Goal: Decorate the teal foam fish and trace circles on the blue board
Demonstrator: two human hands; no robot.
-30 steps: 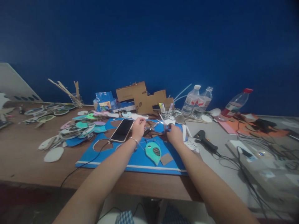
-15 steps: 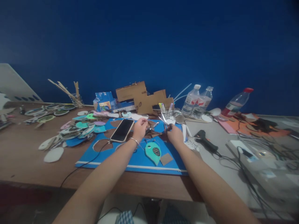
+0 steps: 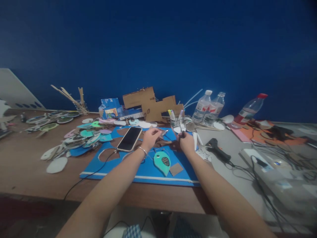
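Apparently partway along. At mid-frame, with the left hand (image 3: 150, 138), pressing thumb and fingertips together beside a silvery object (image 3: 163, 133); too small to tell what, if anything, between them. Slightly right of centre, with the right hand (image 3: 187, 142), curling fingers around a dark object (image 3: 182, 135), not identifiable behind them. Lower centre, flat on the blue sheet (image 3: 146, 172): a teal bird-shaped cutout (image 3: 160, 167), with eye spot (image 3: 158, 155) and dark wing patch (image 3: 165, 161) in place, so seemingly near finished. Just right of it: a plain brown square (image 3: 176, 169), apparently unused. Already made through the sheet, left of centre: rounded openings (image 3: 108, 154). Heaped at centre left: assorted loose cutouts (image 3: 86, 133), some visibly plain, perhaps left to complete. Right of centre, resting unheld: a glue gun (image 3: 219, 151).
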